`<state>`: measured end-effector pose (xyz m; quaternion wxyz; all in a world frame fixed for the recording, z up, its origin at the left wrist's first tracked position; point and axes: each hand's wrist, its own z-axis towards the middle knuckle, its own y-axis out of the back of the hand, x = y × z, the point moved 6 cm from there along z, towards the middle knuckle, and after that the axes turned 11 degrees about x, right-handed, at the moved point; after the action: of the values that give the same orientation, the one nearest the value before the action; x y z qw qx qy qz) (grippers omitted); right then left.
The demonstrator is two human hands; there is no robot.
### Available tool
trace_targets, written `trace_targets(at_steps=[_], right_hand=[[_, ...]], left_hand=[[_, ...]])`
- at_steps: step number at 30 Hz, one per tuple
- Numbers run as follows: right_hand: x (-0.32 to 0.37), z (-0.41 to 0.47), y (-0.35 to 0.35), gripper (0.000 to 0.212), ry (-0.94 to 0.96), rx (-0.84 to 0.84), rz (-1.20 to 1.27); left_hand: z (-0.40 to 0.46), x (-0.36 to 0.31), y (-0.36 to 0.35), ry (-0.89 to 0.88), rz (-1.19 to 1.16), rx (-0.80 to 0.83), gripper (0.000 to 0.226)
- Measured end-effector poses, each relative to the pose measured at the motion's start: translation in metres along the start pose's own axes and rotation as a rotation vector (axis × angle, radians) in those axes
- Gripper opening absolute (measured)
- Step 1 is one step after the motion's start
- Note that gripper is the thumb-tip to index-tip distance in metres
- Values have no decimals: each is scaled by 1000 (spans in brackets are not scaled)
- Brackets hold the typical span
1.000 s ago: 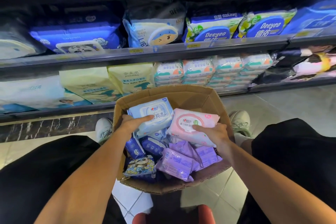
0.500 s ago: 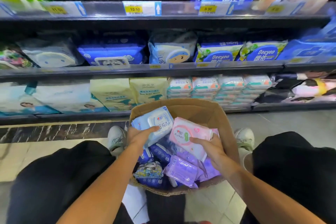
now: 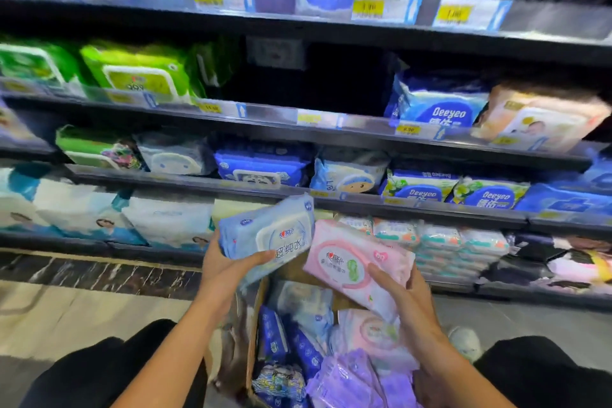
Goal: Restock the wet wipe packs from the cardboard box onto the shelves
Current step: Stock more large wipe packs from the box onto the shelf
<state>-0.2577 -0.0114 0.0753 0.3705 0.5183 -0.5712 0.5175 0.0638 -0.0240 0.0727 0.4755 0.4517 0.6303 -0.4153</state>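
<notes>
My left hand point(image 3: 228, 270) grips a light blue wet wipe pack point(image 3: 268, 228), held tilted above the cardboard box point(image 3: 253, 338). My right hand point(image 3: 402, 295) grips a pink wet wipe pack point(image 3: 347, 258) beside it, also above the box. Both packs are in front of the lower shelves point(image 3: 331, 205). Inside the box lie several more packs: dark blue ones point(image 3: 275, 334), a pink one point(image 3: 374, 331) and purple ones point(image 3: 351, 381).
Shelves full of wipe packs rise ahead, with yellow price tags on their rails. A dark gap point(image 3: 314, 79) sits on the upper middle shelf between green packs point(image 3: 135, 73) and a blue Deeyeo pack point(image 3: 440, 103). My knees in black flank the box on the tiled floor.
Both hands have lifted their packs up out of the box toward the shelves. The view has tilted upward, showing higher shelves.
</notes>
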Motion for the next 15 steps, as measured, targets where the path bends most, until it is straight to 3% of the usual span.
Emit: trace_targets(at_steps=[8,15], right_hand=[[124,23,-41,93,220,50,-38],[207,65,-81,42,322,6,9]], left_hand=[[11,-112,3,-260,-163,76,86],[52,-183,-3,-456,-292,108,90]])
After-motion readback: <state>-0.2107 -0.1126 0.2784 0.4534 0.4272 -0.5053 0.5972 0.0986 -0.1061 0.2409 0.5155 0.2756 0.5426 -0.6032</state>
